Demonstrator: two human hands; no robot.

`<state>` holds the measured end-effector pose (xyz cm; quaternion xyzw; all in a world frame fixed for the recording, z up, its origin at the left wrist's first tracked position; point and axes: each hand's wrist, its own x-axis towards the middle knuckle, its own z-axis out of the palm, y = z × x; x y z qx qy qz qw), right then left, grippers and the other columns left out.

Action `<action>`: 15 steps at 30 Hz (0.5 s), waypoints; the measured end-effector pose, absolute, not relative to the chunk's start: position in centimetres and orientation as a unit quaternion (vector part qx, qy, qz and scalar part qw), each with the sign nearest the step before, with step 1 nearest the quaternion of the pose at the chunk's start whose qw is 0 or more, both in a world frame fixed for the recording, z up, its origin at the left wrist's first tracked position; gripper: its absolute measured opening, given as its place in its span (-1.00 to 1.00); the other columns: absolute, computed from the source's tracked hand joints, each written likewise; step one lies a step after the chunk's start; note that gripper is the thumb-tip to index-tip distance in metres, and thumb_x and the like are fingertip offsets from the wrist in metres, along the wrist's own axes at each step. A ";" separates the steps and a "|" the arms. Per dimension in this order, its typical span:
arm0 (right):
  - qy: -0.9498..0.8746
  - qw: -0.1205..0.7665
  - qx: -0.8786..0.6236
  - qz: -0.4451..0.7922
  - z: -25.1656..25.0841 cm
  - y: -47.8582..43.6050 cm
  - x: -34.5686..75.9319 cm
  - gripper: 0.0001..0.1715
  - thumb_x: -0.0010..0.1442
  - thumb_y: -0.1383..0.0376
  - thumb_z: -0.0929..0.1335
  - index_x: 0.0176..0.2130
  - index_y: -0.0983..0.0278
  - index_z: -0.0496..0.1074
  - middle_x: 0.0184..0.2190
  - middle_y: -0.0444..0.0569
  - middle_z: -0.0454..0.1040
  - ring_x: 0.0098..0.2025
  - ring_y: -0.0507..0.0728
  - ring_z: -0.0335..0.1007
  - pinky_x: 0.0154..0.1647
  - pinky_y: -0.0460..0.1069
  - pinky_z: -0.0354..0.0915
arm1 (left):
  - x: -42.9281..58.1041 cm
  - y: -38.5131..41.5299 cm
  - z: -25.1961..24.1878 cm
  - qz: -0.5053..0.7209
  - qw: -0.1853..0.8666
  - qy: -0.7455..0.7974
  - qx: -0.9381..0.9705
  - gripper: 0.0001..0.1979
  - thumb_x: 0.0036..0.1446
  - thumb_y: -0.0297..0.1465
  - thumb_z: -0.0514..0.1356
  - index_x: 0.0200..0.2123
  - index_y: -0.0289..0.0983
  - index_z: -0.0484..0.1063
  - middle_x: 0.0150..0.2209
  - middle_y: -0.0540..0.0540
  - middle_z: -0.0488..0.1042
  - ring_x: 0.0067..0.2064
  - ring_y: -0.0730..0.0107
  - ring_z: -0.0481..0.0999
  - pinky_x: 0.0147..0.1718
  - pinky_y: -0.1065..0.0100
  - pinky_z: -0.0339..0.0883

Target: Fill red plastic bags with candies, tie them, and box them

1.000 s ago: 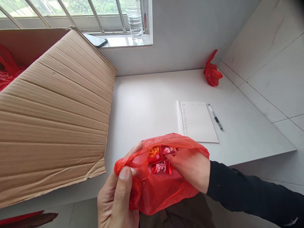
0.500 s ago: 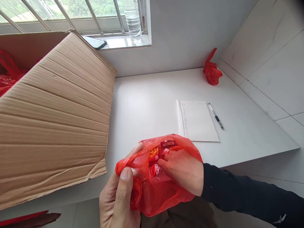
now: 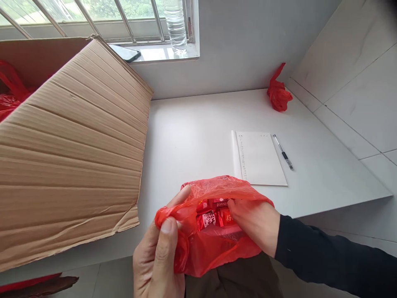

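A thin red plastic bag (image 3: 217, 252) is held at the table's near edge with its mouth open. My left hand (image 3: 161, 256) pinches the gathered left rim of the bag between thumb and fingers. Inside lie several small red wrapped packets (image 3: 207, 219), some with white or yellow print. My right hand (image 3: 252, 221) reaches in at the right side of the opening, its fingertips among the packets and partly hidden by the bag. Whether those fingers hold a packet does not show.
On the white table (image 3: 189, 132) lie a notebook (image 3: 262, 159) and a pen (image 3: 283, 152). A crumpled red bag (image 3: 279, 96) sits by the wall. A large cardboard box (image 3: 77, 157) stands left with red bags (image 3: 12, 97) inside. A bottle (image 3: 175, 27) and phone (image 3: 125, 53) rest on the windowsill.
My right hand has shifted to the right within the bag, uncovering more packets in the middle. My left hand keeps its grip on the rim, slightly further right.
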<state>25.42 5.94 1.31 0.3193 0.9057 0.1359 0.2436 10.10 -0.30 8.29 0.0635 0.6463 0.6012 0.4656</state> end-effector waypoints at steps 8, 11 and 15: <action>0.912 0.167 0.369 -0.069 1.9 7.0 24.8 -0.68 0.07 0.64 0.29 -0.36 0.26 0.45 -0.47 -0.05 0.47 -0.45 0.19 0.42 -0.49 0.05 0.21 | 9.9 -0.5 8.1 0.608 0.454 0.649 0.057 -0.40 -0.08 -0.03 0.48 0.05 -0.09 0.62 -0.06 -0.09 0.70 -0.03 0.07 0.68 -0.09 0.31 0.60; 0.911 0.087 0.396 -0.079 1.6 7.1 23.9 -0.87 0.23 0.47 0.34 -0.25 0.25 0.41 -0.43 -0.07 0.47 -0.44 0.17 0.42 -0.49 0.03 0.14 | 9.9 -0.5 8.0 0.606 0.460 0.647 0.048 -0.32 -0.19 -0.01 0.53 0.05 -0.06 0.62 -0.06 -0.07 0.70 -0.02 0.03 0.67 -0.07 0.29 0.60; 0.927 0.039 0.370 -0.056 -0.1 7.2 22.4 -0.79 0.24 0.39 0.38 -0.09 0.29 0.36 -0.41 -0.05 0.46 -0.40 0.19 0.44 -0.52 0.01 0.10 | 9.9 -0.4 7.8 0.620 0.474 0.621 0.073 -0.40 -0.08 -0.05 0.49 0.05 -0.11 0.62 -0.07 -0.13 0.70 -0.07 0.05 0.69 -0.09 0.27 0.61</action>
